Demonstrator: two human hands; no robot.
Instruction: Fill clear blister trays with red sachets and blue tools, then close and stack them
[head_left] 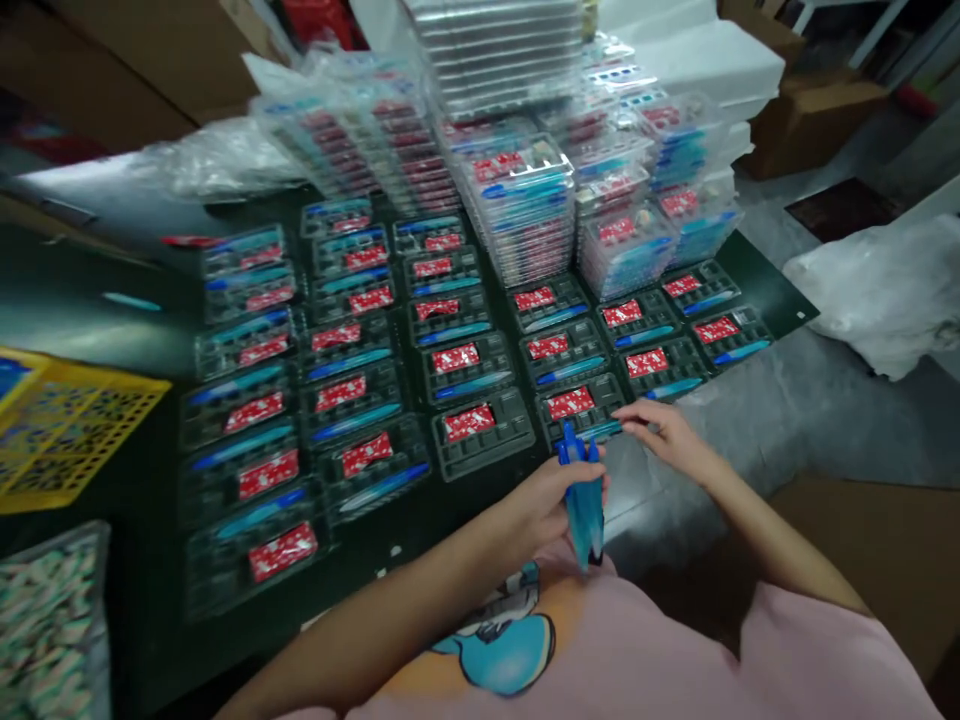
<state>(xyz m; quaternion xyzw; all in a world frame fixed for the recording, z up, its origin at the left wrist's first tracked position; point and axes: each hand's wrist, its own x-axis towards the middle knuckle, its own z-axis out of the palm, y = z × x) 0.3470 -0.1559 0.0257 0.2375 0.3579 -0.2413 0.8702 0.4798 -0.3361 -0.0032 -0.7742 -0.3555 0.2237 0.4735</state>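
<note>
My left hand (551, 500) is wrapped round a bunch of blue pens (585, 510), held upright close to my body. At the front tray (544, 425), the thumb and fingers of my right hand (664, 432) pinch the end of a light-blue pen (596, 431). That pen lies along the tray's near edge, below a red patterned packet (570, 402). To the left, another clear plastic tray (487, 440) holds a red packet (469, 422) and no pen. Most other trays in the rows hold one red packet and one blue pen each.
Tall stacks of filled trays (525, 220) stand at the back of the dark green table (142, 570). On the left are a yellow basket (97, 430), a container of small pale pieces (52, 620) and a loose pen (133, 301). Cardboard boxes (825, 120) stand behind right.
</note>
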